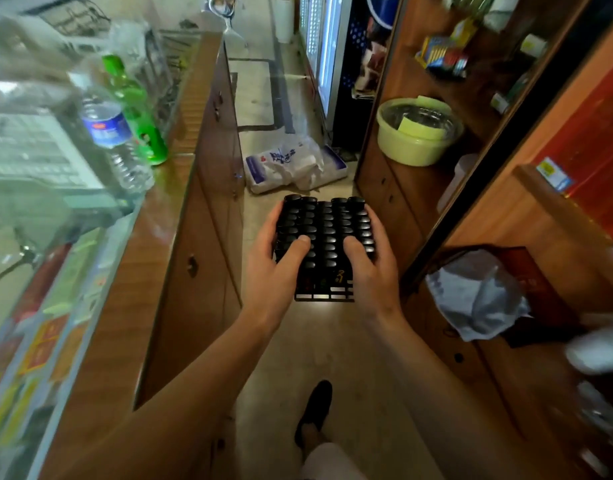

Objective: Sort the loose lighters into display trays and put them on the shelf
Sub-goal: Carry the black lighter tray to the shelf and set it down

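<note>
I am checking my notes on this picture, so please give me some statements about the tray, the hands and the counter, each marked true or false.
1. Both hands hold the black tray of lighters. True.
2. The tray rests on the counter. False: it is carried in the air above the floor.
3. The left hand and right hand grip opposite sides. True.
4. A green bottle stands on the counter. True.
5. The tray's slots look empty. False: dark lighter tops fill them.
</note>
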A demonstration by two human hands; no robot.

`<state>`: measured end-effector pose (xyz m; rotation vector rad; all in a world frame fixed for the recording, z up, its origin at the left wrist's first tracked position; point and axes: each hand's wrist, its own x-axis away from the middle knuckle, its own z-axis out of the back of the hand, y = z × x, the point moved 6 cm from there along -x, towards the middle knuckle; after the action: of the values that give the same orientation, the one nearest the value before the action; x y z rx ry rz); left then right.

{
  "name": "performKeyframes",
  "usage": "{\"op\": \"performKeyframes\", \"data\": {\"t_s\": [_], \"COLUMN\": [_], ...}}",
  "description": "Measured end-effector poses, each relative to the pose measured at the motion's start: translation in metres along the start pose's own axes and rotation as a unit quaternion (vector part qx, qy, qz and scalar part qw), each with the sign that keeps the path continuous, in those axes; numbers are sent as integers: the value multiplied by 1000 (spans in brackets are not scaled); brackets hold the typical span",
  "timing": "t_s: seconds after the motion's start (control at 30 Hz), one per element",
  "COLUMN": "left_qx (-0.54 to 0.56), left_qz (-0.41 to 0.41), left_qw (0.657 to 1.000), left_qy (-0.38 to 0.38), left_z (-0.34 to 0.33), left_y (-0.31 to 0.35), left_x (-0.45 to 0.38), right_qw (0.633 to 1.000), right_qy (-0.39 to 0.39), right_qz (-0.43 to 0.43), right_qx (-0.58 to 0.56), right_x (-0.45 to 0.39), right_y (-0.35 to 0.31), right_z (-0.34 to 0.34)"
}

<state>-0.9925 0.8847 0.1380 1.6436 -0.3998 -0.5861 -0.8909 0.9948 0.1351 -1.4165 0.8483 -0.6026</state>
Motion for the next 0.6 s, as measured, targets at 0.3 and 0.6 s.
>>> {"op": "performKeyframes", "data": {"t_s": [0.3,0.6], "left_qx": [-14,-7], "left_qz": [2,0], "left_qw": [1000,1000], "left_qy": [-7,-22], "left_z": [-90,-149], "left_y": [-29,-62], "left_x": [-191,-352], "right_qw": [999,997], "right_qy": [20,38], "right_qz": [25,22], "right_qx": [16,56], "right_x": [-200,-361], "right_y": [4,23], "right_z": [29,38]}}
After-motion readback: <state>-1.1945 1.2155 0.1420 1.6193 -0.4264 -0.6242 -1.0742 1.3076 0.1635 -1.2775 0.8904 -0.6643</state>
